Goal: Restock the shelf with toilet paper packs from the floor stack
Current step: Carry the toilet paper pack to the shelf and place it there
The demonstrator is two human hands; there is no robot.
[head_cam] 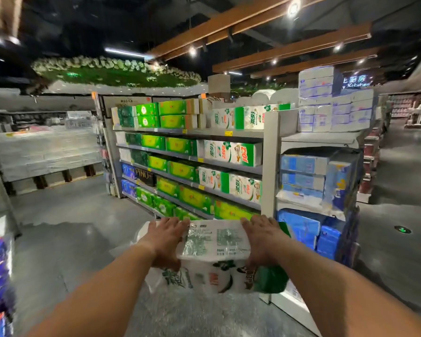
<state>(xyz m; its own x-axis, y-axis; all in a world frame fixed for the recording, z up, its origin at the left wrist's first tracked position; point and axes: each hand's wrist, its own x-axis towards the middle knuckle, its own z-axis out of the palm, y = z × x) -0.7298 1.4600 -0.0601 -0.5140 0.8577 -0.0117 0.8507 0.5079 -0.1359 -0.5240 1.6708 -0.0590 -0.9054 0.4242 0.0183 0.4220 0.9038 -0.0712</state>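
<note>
I carry a toilet paper pack [216,254] at waist height before the shelf [270,166], my left hand [167,239] and right hand [263,239] flat against its two ends, fingers straight, a pressing grip rather than a curled one. The pack's long axis runs crosswise between my palms, both hands equally near. Matching green-and-white packs fill the tiers ahead and above; open floor [71,239] lies to my left, the shelf's end panel just right.
</note>
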